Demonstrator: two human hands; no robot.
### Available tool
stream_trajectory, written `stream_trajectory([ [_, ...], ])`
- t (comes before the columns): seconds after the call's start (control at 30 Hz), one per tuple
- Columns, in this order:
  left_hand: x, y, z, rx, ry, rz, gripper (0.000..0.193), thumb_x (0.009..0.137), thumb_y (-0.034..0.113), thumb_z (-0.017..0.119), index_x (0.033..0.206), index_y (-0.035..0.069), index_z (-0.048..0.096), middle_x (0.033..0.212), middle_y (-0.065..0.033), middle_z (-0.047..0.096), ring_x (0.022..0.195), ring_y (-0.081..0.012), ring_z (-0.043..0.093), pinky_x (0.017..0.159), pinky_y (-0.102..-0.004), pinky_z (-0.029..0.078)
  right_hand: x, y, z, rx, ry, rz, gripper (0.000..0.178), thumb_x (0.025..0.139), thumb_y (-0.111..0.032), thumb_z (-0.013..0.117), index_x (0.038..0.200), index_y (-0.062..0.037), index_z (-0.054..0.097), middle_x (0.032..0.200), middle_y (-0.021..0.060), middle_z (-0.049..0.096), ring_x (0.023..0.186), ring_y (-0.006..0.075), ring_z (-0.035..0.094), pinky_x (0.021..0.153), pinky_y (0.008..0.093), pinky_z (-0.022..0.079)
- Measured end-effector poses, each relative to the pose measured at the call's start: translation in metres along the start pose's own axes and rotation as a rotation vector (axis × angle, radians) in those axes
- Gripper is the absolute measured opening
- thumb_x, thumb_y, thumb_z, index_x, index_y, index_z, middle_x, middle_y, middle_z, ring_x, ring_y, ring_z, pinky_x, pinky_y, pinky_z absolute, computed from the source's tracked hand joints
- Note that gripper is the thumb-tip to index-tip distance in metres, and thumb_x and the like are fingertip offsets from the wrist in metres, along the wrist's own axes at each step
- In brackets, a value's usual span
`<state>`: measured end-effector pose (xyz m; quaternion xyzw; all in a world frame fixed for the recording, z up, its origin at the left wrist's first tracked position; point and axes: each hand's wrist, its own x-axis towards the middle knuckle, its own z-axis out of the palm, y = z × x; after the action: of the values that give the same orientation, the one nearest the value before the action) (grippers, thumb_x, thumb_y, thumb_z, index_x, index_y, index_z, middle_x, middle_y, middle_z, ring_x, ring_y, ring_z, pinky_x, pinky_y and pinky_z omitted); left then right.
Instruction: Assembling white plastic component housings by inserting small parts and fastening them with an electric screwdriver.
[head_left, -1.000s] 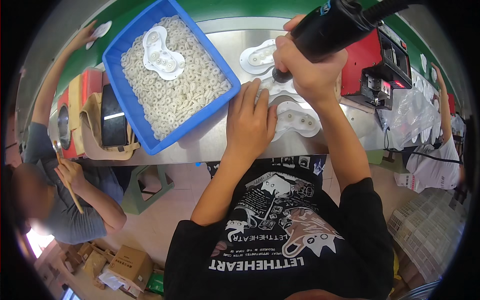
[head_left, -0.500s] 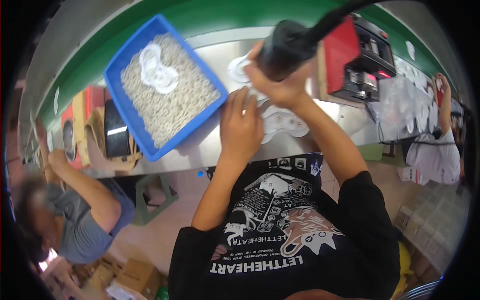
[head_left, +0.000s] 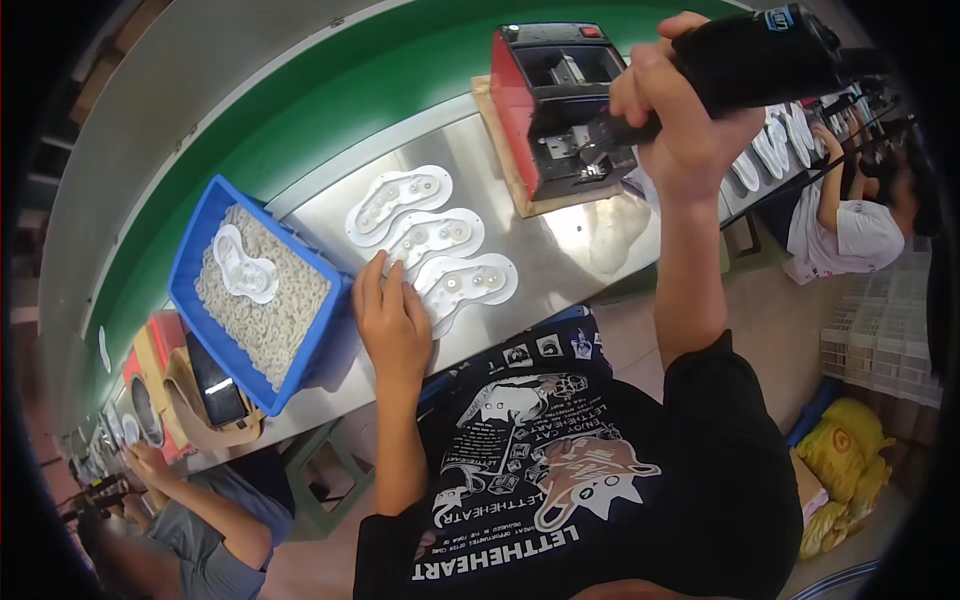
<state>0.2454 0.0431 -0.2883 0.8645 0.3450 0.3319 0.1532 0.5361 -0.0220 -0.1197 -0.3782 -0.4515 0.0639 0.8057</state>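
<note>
The left hand (head_left: 395, 320) lies flat, fingers spread, on the steel bench beside the nearest white plastic moulded plate (head_left: 465, 285). The right hand (head_left: 685, 125) grips a raised black power screwdriver (head_left: 760, 60) bearing a small blue label, near a red machine (head_left: 555, 100). A blue plastic bin (head_left: 205, 230) of white rings sits left.

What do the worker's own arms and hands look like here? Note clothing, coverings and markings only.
Both hands, left hand and right hand, are bare: no gloves, and no rings or watch that can be seen. The forearms are uncovered too. The black T-shirt has short sleeves ending near the elbows, with a white cartoon print and lettering on the chest.
</note>
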Motion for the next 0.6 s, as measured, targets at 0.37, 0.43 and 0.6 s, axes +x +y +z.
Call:
stream_trajectory([
  [0.37,0.004,0.001,0.001,-0.036,-0.035,-0.018,0.025,0.088,-0.005,0.060,0.111,-0.007,0.070,0.128,-0.0232,0.064,0.116,-0.0424,0.061,0.102,-0.0481,0.047,-0.021,0.027,-0.036,-0.246,0.138,0.131,0.024,0.086,0.012,0.069,0.107,0.0054,0.061,0.072,0.0076,0.062,0.054,0.0141,0.057,0.053,0.0322,0.049],
  [0.43,0.003,0.001,0.000,-0.059,-0.040,-0.016,0.024,0.088,-0.005,0.061,0.110,-0.006,0.070,0.128,-0.0229,0.065,0.115,-0.0422,0.061,0.101,-0.0478,0.047,-0.023,0.028,-0.037,-0.206,0.094,0.151,0.022,0.085,0.012,0.070,0.104,0.0045,0.061,0.072,0.0068,0.063,0.055,0.0132,0.058,0.053,0.0308,0.048],
  [0.6,0.002,0.005,-0.002,-0.077,0.033,-0.054,0.022,0.086,-0.002,0.065,0.107,-0.005,0.071,0.124,-0.0221,0.066,0.111,-0.0413,0.062,0.097,-0.0463,0.050,-0.033,0.028,-0.034,-0.275,0.005,0.135,0.022,0.086,0.012,0.069,0.104,0.0037,0.060,0.072,0.0057,0.062,0.056,0.0120,0.058,0.052,0.0294,0.048],
])
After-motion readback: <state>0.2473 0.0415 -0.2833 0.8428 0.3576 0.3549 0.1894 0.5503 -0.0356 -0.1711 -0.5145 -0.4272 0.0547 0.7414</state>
